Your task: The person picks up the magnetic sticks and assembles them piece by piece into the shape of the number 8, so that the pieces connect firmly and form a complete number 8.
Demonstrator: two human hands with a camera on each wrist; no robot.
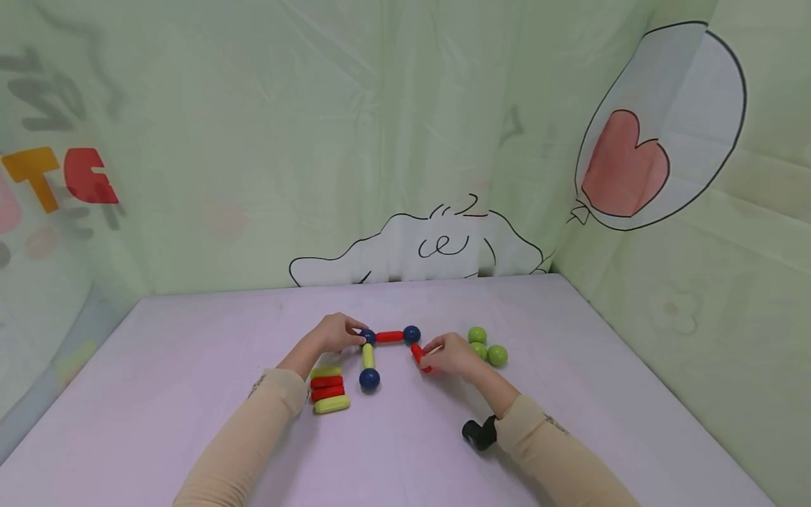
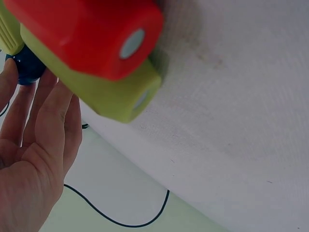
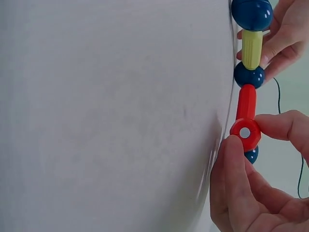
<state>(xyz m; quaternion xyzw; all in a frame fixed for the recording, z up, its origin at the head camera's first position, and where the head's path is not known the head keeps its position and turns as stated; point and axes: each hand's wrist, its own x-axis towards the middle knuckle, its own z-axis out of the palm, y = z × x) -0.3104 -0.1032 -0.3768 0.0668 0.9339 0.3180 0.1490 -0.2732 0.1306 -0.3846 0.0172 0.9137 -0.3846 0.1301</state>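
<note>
Four side-by-side rods [image 1: 327,393] lie on the tabletop [image 1: 215,352] at left. Farther, the right hand's grip [image 1: 451,354] pinches a red rod [image 1: 416,352], its far end by a blue ball [image 1: 412,334]. Beyond, the left hand's grip [image 1: 337,332] pinches another blue ball [image 1: 369,336]; a second red rod [image 1: 389,336] links both balls.

6 balls [image 1: 369,379] and 7 rods [image 1: 389,336]

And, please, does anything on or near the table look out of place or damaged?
Nothing looks spilled or damaged. Only the black object by the right sleeve stands out: its colour and bent shape match none of the sticks and balls. I cannot tell whether it touches the table.
</note>
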